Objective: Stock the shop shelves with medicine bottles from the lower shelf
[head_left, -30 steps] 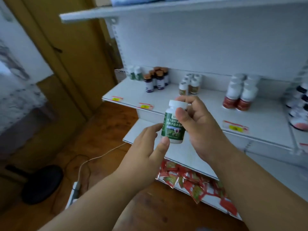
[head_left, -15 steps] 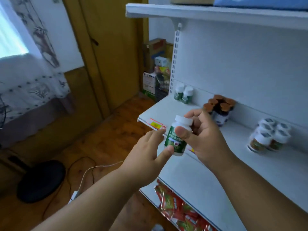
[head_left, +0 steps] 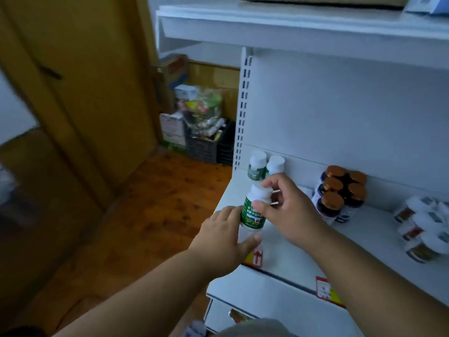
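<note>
Half a second earlier I held the green bottle [head_left: 254, 210] midair; now my right hand [head_left: 286, 210] gripped it at the shelf [head_left: 364, 239], left hand [head_left: 226, 237] open, steadying its base by two matching bottles [head_left: 264, 166].

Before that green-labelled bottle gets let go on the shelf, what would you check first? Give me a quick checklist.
1. Grip: ok. The right hand pinches the white-capped, green-labelled plastic bottle at cap and label; the left hand steadies its base.
2. Bottle upright: ok, only slightly tilted.
3. Bottle resting on the white metal shelf: cannot tell, the left thumb hides its base.
4. Right group: ok. Two matching green-labelled bottles stand just behind, at the back wall.
5. Clearance from the brown-capped dark bottles: ok, they stand well to the right.
6. Label facing forward: ok, the print faces the camera.
</note>
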Demonstrator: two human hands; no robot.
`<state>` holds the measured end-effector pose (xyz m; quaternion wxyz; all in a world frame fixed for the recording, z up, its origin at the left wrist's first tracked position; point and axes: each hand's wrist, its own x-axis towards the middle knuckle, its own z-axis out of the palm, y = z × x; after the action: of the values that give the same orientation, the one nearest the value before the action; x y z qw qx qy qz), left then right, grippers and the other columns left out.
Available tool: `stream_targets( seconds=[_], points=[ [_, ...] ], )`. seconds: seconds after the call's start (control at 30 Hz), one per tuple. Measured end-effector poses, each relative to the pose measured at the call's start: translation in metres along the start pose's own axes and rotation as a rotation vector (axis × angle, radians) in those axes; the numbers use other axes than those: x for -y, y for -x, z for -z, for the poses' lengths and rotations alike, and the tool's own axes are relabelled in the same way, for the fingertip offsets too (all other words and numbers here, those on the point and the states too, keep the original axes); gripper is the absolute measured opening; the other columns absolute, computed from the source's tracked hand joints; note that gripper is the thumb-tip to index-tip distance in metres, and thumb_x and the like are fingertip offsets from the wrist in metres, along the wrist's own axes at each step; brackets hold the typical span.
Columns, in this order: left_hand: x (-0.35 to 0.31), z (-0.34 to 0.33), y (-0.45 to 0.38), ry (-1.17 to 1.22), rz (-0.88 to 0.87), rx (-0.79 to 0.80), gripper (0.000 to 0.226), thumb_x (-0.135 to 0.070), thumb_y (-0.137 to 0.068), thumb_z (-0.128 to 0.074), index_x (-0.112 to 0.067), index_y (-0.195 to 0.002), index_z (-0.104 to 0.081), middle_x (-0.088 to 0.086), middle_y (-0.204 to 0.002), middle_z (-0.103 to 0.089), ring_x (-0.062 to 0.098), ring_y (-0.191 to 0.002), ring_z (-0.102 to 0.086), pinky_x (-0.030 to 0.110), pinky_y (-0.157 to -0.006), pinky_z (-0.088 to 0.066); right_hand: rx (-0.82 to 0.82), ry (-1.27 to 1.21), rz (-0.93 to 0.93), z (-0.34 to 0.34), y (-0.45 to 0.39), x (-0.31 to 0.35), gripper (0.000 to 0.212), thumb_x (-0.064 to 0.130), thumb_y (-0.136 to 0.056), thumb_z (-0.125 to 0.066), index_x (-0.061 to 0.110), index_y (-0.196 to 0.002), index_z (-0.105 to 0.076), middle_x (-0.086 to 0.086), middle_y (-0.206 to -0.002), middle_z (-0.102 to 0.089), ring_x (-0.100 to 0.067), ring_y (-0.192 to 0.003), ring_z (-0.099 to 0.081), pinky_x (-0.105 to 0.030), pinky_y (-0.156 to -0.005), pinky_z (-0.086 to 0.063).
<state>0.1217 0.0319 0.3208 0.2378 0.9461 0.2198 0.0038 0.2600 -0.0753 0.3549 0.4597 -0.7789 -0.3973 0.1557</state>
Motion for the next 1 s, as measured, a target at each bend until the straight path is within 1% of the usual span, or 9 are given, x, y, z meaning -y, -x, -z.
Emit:
stream_targets(
  seconds=[0.1, 0.2, 0.27, 0.4, 0.53, 0.67, 0.83, 0.93, 1.0],
  points=[
    [0.029, 0.003, -0.040, -0.125, -0.100, 0.102, 0.078, -0.069, -0.092, -0.040, -0.030, -0.155, -0.014, -0.006, -0.161, -0.022, 0.019, -0.147, -0.021, 0.038, -0.118, -0.020, -0.081, 0.124, -0.085, -0.019, -0.017, -0.007, 0.033, 0.029, -0.085, -0.075, 0.038, -0.103, -0.049, 0.014, -0.110, -0.061, -0.004, -0.095, -0.063, -0.022, -0.080, -0.052],
    [0.049, 0.003, -0.075, -0.195, -0.188, 0.125, 0.082, -0.070, -0.092, -0.037, -0.026, -0.156, -0.010, -0.002, -0.164, -0.016, 0.023, -0.150, -0.014, 0.042, -0.120, -0.016, -0.183, 0.222, -0.129, -0.036, -0.038, -0.013, 0.035, 0.030, -0.083, -0.077, 0.035, -0.104, -0.049, 0.007, -0.110, -0.057, -0.009, -0.096, -0.059, -0.017, -0.077, -0.046],
    [0.057, 0.001, -0.092, -0.235, -0.214, 0.132, 0.085, -0.070, -0.092, -0.036, -0.022, -0.157, -0.007, 0.001, -0.165, -0.012, 0.024, -0.151, -0.010, 0.043, -0.123, -0.014, -0.244, 0.247, -0.152, -0.044, -0.053, -0.017, 0.035, 0.030, -0.081, -0.078, 0.033, -0.103, -0.050, 0.004, -0.108, -0.056, -0.011, -0.094, -0.057, -0.018, -0.076, -0.046],
    [0.068, -0.008, -0.119, -0.286, -0.259, 0.159, 0.091, -0.071, -0.093, -0.028, -0.016, -0.157, 0.005, 0.006, -0.166, 0.004, 0.024, -0.152, 0.007, 0.042, -0.123, -0.004, -0.270, 0.303, -0.211, -0.052, -0.073, -0.029, 0.035, 0.027, -0.083, -0.076, 0.032, -0.102, -0.047, 0.003, -0.108, -0.057, -0.014, -0.092, -0.058, -0.026, -0.078, -0.049],
    [0.075, -0.017, -0.133, -0.321, -0.278, 0.184, 0.090, -0.073, -0.093, -0.016, -0.014, -0.156, 0.012, 0.007, -0.165, 0.013, 0.023, -0.150, 0.017, 0.045, -0.124, -0.003, -0.287, 0.384, -0.211, -0.055, -0.081, -0.032, 0.031, 0.022, -0.086, -0.073, 0.024, -0.106, -0.050, 0.007, -0.104, -0.054, -0.014, -0.093, -0.052, -0.029, -0.076, -0.042],
    [0.079, -0.020, -0.137, -0.334, -0.282, 0.186, 0.092, -0.075, -0.091, -0.011, -0.013, -0.154, 0.015, 0.007, -0.164, 0.016, 0.023, -0.149, 0.020, 0.045, -0.124, -0.002, -0.295, 0.430, -0.201, -0.056, -0.091, -0.028, 0.028, 0.018, -0.087, -0.071, 0.018, -0.107, -0.051, 0.008, -0.102, -0.048, -0.014, -0.087, -0.049, -0.029, -0.072, -0.038],
    [0.081, -0.020, -0.137, -0.335, -0.290, 0.181, 0.093, -0.076, -0.091, -0.011, -0.013, -0.155, 0.015, 0.006, -0.164, 0.017, 0.022, -0.149, 0.021, 0.045, -0.123, -0.001, -0.311, 0.481, -0.227, -0.062, -0.092, -0.025, 0.031, 0.018, -0.086, -0.071, 0.015, -0.110, -0.051, -0.004, -0.116, -0.050, -0.023, -0.094, -0.054, -0.033, -0.075, -0.044],
    [0.080, -0.013, -0.132, -0.303, -0.293, 0.169, 0.092, -0.075, -0.091, -0.017, -0.015, -0.156, 0.011, 0.006, -0.165, 0.013, 0.022, -0.150, 0.017, 0.044, -0.124, -0.001, -0.357, 0.466, -0.235, -0.065, -0.079, -0.022, 0.041, 0.024, -0.083, -0.075, 0.017, -0.116, -0.052, -0.005, -0.121, -0.050, -0.022, -0.102, -0.053, -0.034, -0.083, -0.047],
    [0.077, -0.004, -0.121, -0.289, -0.298, 0.122, 0.090, -0.074, -0.092, -0.021, -0.017, -0.157, 0.008, 0.005, -0.166, 0.008, 0.022, -0.152, 0.012, 0.042, -0.124, -0.001, -0.376, 0.465, -0.214, -0.065, -0.063, -0.017, 0.042, 0.027, -0.083, -0.075, 0.019, -0.118, -0.053, -0.003, -0.122, -0.051, -0.020, -0.107, -0.052, -0.034, -0.088, -0.047]
  ],
)
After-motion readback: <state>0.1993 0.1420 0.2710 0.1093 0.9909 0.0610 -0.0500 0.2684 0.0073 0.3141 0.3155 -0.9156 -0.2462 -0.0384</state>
